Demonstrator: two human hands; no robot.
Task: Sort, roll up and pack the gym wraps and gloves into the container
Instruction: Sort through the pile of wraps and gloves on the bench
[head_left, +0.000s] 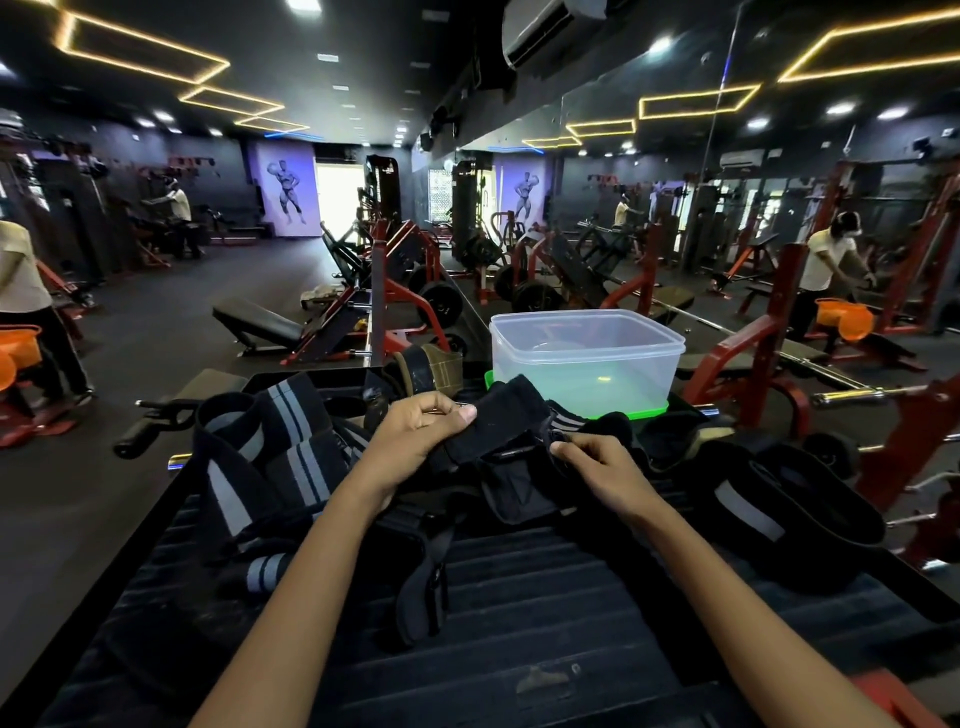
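A clear plastic container (587, 358) stands on its green lid (647, 411) at the far end of a black ribbed bench (545, 613). My left hand (421, 431) grips one end of a black gym wrap (506, 415), thumb on top. My right hand (592, 462) pinches the same wrap near its other end. Black wraps with grey stripes (280, 457) lie piled to the left. An olive-and-black glove (428, 369) sits behind my left hand. Another black wrap with a grey band (763, 509) lies to the right. A black strap (426, 587) hangs below my hands.
Red weight machines (748, 353) and barbells stand close on the right, beside a wall mirror. A black incline bench (260, 325) is on the floor ahead left. People in pale shirts (21, 291) work at the far left and in the mirror.
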